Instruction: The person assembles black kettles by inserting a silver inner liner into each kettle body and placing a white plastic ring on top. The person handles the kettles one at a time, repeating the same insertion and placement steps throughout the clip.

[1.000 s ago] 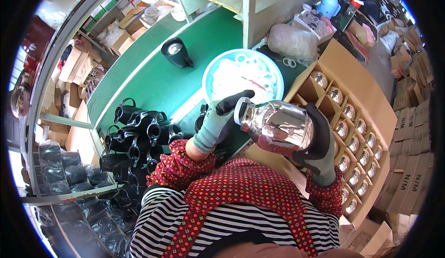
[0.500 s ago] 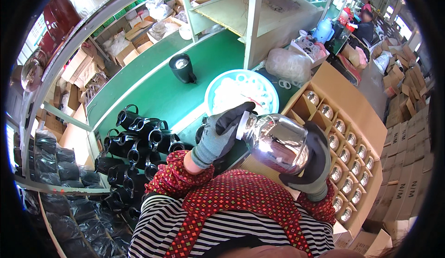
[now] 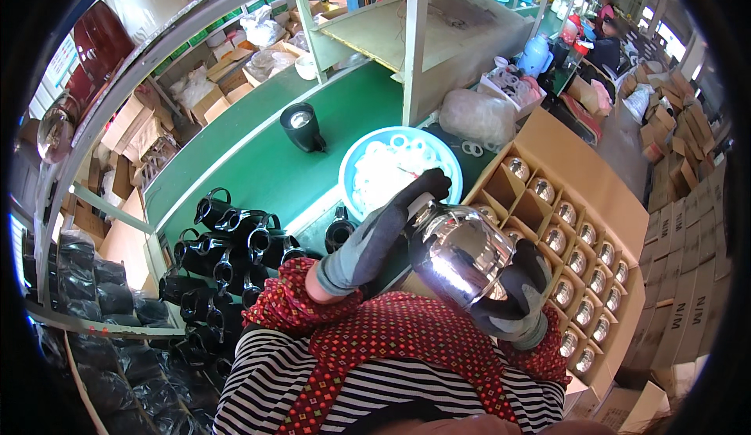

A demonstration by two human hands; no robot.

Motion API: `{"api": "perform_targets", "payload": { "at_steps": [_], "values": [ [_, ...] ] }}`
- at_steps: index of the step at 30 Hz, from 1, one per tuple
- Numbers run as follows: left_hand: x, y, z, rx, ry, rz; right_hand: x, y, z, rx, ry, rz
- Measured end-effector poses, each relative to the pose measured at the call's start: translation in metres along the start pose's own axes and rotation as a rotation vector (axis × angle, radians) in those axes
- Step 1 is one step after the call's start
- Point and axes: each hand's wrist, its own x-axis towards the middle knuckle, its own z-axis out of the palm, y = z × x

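Silver flask (image 3: 461, 255): held in the air in front of the person's body, tilted, its neck toward the upper left.
Right hand (image 3: 516, 290): gloved, wrapped around the flask's rounded base end.
Left hand (image 3: 383, 231): gloved, at the neck, fingers stretched past it; whether they close on it, I cannot tell.
White ring (image 3: 420, 203): at the flask's neck, partly hidden by the left hand.
Blue basin (image 3: 458, 175): on the green desk (image 3: 235, 177), just beyond the left hand, filled with white rings (image 3: 383, 173).
Divided carton (image 3: 583, 153): right of the flask, more silver flasks (image 3: 555, 239) in its compartments.
Black handled vessels (image 3: 223, 220): clustered left of the left forearm.
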Motion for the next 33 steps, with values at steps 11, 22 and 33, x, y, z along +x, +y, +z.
{"api": "perform_targets", "payload": {
  "at_steps": [11, 22, 33],
  "values": [
    [-0.008, -0.016, -0.016, -0.19, 0.193, 0.123, 0.024, 0.006, 0.038, 0.407, 0.128, 0.532],
    [-0.094, -0.003, -0.142, 1.504, 0.771, -0.182, -0.046, 0.059, 0.085, 0.767, 0.128, 0.846],
    [-0.226, -0.033, -0.3, 1.654, 1.08, -0.786, 0.011, 0.042, 0.084, 1.54, 0.294, 0.978]
  ]
}}
